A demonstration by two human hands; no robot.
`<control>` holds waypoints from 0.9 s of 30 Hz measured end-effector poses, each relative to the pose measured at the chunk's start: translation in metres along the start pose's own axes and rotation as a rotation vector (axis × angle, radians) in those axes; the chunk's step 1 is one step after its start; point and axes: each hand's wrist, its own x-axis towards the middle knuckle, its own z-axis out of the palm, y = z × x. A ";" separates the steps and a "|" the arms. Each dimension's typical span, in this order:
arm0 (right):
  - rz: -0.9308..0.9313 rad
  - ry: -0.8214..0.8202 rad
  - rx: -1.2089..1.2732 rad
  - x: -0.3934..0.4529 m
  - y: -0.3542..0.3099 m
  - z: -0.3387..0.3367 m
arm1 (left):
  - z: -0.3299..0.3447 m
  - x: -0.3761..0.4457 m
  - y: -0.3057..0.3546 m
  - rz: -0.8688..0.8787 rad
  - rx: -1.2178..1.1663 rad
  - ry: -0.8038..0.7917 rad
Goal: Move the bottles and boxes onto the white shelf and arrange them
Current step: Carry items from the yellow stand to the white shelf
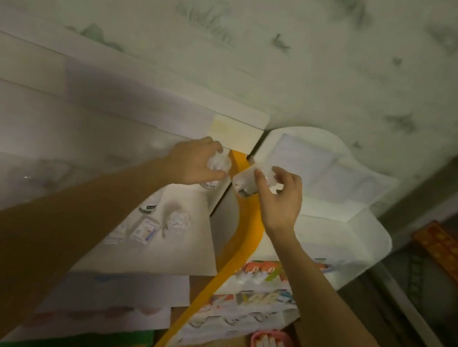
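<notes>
L hand [192, 161] & R hand [279, 195] each hold bottle

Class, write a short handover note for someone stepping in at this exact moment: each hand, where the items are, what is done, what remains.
Left hand: grips a small clear plastic bottle.
Right hand: holds a small white bottle, tilted.
Both are raised beside the white plastic shelf.
Done: several boxes sit on its lower tiers.
Left: place both bottles; small boxes and bottles remain on the white surface at left.
</notes>
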 end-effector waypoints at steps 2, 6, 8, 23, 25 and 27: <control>0.060 0.060 0.047 0.004 0.015 -0.027 | 0.009 0.010 0.030 0.051 0.005 -0.007; 0.160 0.076 0.109 0.011 0.064 -0.082 | 0.035 0.030 0.092 0.114 0.000 -0.023; 0.195 0.054 0.084 0.014 0.097 -0.111 | 0.056 0.041 0.125 0.138 0.049 -0.021; 0.503 -0.130 0.043 0.005 0.324 -0.275 | 0.224 0.106 0.312 0.203 0.466 -0.304; 0.562 -0.133 0.070 0.006 0.341 -0.288 | 0.237 0.115 0.328 0.203 0.495 -0.332; 0.593 -0.128 0.078 0.008 0.359 -0.296 | 0.251 0.123 0.340 0.194 0.499 -0.361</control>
